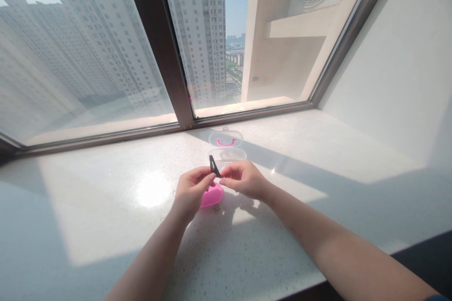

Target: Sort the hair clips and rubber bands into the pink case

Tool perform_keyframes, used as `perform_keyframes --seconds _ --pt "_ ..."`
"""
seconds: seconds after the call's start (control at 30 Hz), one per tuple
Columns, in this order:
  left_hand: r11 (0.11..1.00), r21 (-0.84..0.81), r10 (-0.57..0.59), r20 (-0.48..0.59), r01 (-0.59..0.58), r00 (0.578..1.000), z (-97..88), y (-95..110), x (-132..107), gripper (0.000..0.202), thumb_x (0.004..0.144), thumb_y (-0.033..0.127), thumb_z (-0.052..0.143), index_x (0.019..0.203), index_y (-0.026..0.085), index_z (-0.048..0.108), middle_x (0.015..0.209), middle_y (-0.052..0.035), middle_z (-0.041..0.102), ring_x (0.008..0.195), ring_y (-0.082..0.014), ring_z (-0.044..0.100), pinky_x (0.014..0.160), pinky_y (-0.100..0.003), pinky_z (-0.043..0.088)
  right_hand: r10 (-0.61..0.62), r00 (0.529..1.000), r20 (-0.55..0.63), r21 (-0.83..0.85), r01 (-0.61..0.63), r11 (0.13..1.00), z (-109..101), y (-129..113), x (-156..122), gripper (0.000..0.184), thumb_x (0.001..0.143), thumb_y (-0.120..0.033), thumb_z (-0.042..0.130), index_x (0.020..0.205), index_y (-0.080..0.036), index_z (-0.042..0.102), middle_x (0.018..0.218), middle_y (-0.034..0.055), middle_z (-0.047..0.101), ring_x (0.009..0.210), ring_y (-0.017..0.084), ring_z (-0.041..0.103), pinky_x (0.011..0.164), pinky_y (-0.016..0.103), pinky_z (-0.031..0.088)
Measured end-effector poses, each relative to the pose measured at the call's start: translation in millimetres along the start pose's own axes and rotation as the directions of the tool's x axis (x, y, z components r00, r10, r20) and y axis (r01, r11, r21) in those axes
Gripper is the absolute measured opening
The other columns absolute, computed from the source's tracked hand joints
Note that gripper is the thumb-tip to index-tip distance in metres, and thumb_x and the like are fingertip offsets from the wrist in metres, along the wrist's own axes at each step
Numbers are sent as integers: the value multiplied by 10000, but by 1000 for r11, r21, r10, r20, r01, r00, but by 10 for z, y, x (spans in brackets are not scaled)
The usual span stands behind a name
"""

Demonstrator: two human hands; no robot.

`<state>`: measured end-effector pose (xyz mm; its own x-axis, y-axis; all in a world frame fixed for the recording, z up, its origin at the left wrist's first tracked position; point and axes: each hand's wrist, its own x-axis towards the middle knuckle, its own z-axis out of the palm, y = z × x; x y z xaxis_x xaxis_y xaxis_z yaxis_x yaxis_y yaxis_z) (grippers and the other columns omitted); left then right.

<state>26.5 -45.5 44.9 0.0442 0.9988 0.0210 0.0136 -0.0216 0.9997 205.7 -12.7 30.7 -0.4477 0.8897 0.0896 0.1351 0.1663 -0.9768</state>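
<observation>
A black snap hair clip [213, 165] points upward between my two hands. My left hand [192, 191] pinches its lower left side between thumb and fingers. The fingertips of my right hand [243, 178] are closed at its lower right end. Below the clip lies a bright pink plastic piece [212, 196], partly covered by my left hand. Just behind my hands stands a clear plastic case [233, 154], its lid raised, with a pink handle [226, 144] on the lid. Whatever lies in the case is hard to make out.
A small ring-like item [216, 207] lies by the pink piece. The speckled white sill [106, 207] ends at a dark gap at lower right. Behind it are a brown-framed window [151, 33] and a white side wall [395, 70]. Strong sun glare falls left of my hands.
</observation>
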Motion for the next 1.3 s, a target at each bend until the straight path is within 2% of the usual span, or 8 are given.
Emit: perform_keyframes --seconds 0.2,0.53,0.63,0.77,0.8,0.93,1.1,1.3 --pt "992 -15 123 47 -122 991 10 -17 5 107 758 214 707 833 172 770 897 -53 644 741 -132 554 604 -226 411 -155 987 -34 -23 154 988 39 -3 -16 134 762 -276 674 820 -167 729 713 35 659 649 155 575 560 261 445" --pt "999 -37 17 16 -16 1000 11 -58 3 147 731 255 739 839 157 758 673 -2 625 613 -106 504 596 -230 395 -224 957 -184 -8 227 974 -6 -62 -38 94 777 -227 636 738 -149 674 611 -2 583 509 100 478 467 223 367" --pt "1000 -26 -10 -12 10 1000 2 -39 5 199 726 280 746 886 161 748 698 -11 643 613 -106 510 592 -226 406 -258 925 -280 -49 254 966 -61 -66 -14 104 773 -227 633 709 -146 651 636 14 611 560 121 519 511 234 402" --pt "1000 17 -24 -96 25 995 -46 12 4 231 742 309 726 917 158 732 720 -23 653 603 -112 523 590 -234 427 -257 851 -458 -196 186 963 -197 -24 48 116 775 -241 619 721 -140 642 630 20 618 578 136 547 547 245 418" --pt "999 26 -23 -112 26 993 -56 28 3 222 748 310 716 908 156 727 719 -22 651 596 -111 522 586 -235 428 -277 846 -455 -270 165 949 -230 -9 62 108 767 -230 618 715 -141 649 618 14 605 576 135 539 551 245 411" --pt "999 35 -13 -140 18 990 -66 76 -5 172 765 293 686 859 151 711 696 -11 635 565 -98 512 562 -226 415 -302 889 -344 -519 87 850 -307 22 84 102 743 -196 614 680 -154 683 531 -24 505 527 115 474 532 237 361" --pt "1000 28 -2 -131 6 991 -68 72 6 162 759 287 683 835 145 704 687 -10 626 552 -92 504 549 -225 409 -282 929 -241 -578 97 811 -320 19 79 129 771 -220 611 709 -161 707 523 -32 477 506 107 448 510 231 327" --pt "1000 13 15 -170 -13 985 -100 47 19 172 759 295 682 821 137 700 665 -10 613 539 -90 488 539 -224 387 -356 911 -207 -624 157 765 -335 33 90 142 815 -204 583 759 -160 706 568 -17 505 552 119 477 549 236 341"
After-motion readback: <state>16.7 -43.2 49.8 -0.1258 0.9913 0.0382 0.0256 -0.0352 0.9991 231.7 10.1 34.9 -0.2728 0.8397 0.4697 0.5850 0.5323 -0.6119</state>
